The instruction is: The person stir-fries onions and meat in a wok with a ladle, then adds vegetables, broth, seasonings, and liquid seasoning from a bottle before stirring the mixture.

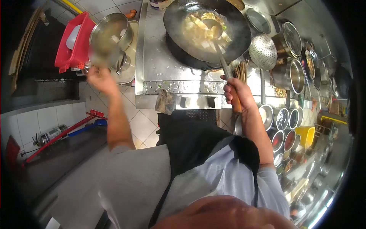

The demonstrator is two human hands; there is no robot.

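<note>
My right hand (238,94) is wrapped round the wooden handle of a long metal ladle (222,57). The ladle's bowl rests among pale and yellowish food pieces (202,28) in broth inside a large dark wok (173,17). Off to the left, my left hand (101,79) is raised beside the lower edge of a steel pot (110,28), its fingers curled. A blurred patch lies between the fingers and the pot, so what they hold cannot be made out. The pot contains cloudy liquid and a few white pieces. A small metal container (122,63) stands below it on a tray.
A red basin (78,40) is at the far left. A perforated strainer (263,51) and lidded pots (291,40) are right of the wok. Round seasoning containers (283,118) stand lower right. A rag (165,102) hangs over the stove's front edge.
</note>
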